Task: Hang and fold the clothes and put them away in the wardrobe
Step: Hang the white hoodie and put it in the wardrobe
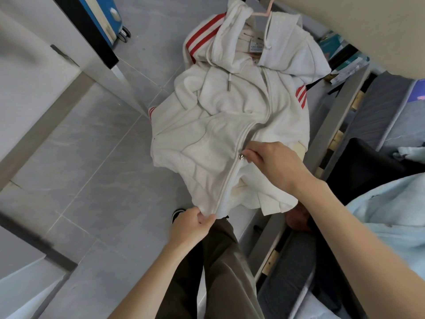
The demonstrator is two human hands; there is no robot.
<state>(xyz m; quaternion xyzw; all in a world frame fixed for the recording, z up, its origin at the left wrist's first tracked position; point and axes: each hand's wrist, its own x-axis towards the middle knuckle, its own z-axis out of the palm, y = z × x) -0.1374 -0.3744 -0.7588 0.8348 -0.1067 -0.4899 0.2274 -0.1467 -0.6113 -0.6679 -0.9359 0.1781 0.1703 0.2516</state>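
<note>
Head view: the left hand is low down. Its thumb and fingers pinch the bottom edge of a white hoodie, right where the zipper starts. The right hand is higher up and to the right. Its fingertips pinch the little silver zipper pull. The zipper is closed between the two hands and open above the pull.

The hoodie has red stripes on its sleeves. It stretches up and away from the hands to a pink hanger at its neck.

Under the hands are dark trousers, one shoe and the gray tile floor. A blue suitcase stands far off, closed. On the right is a gray bed frame with a light blue cloth on the bed.
</note>
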